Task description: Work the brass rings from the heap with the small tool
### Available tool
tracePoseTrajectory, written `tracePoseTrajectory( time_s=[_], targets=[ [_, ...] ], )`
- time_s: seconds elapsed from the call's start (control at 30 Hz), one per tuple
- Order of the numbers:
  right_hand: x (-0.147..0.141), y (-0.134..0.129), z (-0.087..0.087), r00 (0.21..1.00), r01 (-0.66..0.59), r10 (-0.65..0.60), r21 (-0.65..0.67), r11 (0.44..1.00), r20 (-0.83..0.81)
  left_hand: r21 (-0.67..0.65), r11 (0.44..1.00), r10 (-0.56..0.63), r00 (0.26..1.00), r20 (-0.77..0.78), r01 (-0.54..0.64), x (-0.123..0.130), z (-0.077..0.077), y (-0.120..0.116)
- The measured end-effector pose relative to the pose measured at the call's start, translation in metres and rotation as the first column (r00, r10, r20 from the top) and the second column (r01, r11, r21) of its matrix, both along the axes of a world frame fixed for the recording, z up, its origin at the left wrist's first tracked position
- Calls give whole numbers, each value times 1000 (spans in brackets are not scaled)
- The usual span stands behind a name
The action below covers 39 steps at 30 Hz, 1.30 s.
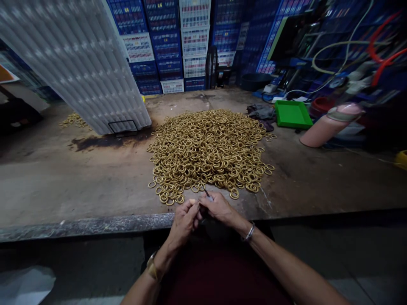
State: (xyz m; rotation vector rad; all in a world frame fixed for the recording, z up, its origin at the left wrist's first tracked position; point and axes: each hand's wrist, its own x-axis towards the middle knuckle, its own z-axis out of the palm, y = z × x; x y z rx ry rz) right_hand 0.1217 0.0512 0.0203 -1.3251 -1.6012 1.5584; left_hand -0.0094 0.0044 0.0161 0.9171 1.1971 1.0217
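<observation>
At the near edge of the table, my left hand (186, 217) is closed with its fingertips pinched. What it pinches, if anything, is hidden by the fingers. My right hand (220, 208) meets it fingertip to fingertip and grips a slim dark-tipped tool (207, 193), whose tip points up and to the left. Its exact kind does not show. Just beyond both hands spreads a large heap of brass-coloured rings (210, 148), with a few loose ones along its near edge.
A tall stack of ribbed whitish sheets or trays (95, 72) leans at the left by a black wire stand (123, 128). To the right are a green tray (293, 114), a dark cloth (261, 112) and a pink cylinder (330, 125). Blue and white crates (195, 40) line the back.
</observation>
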Motion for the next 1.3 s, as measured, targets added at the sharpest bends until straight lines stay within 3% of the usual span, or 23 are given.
tracePoseTrajectory(
  time_s=[0.07,0.17,0.23,0.3,0.4,0.47,0.57,0.7,0.8,0.9,1.07,1.3],
  targets=[
    [0,0,-1,999,-28,27,-28,999,-25,-24,999,-40,996,81,42,-1,-3,-2],
    [1,2,-4,1000,13,-14,-46,999,-17,-53,999,3,979,206,8,0,-7,-3],
    [3,3,-6,996,67,-67,19,998,51,-72,997,45,970,237,-29,1,-8,-3],
    [5,3,-9,983,62,-90,169,984,162,-73,996,75,974,215,-61,1,-7,-2],
    [7,-1,-12,938,-125,-14,377,918,346,-38,996,91,985,146,-86,1,-4,-2],
    [7,-6,-13,892,-255,39,431,865,450,-8,996,86,991,102,-85,1,-2,-1],
    [5,-10,-13,830,-353,54,447,822,556,40,995,90,995,41,-92,1,-1,-1],
    [5,-7,-13,761,-414,72,397,819,645,62,990,124,992,16,-125,1,0,-4],
    [9,1,-14,692,-398,8,372,839,722,35,998,59,997,45,-60,2,4,-10],
    [12,13,-15,643,-362,-72,385,849,763,-4,1000,-4,980,199,5,3,8,-14],
    [7,27,-13,594,-200,-230,418,886,771,-113,992,102,905,413,-61,0,2,-10],
    [-8,32,-16,495,-216,-274,423,880,824,-193,977,176,833,524,-86,-5,0,-7]
  ],
)
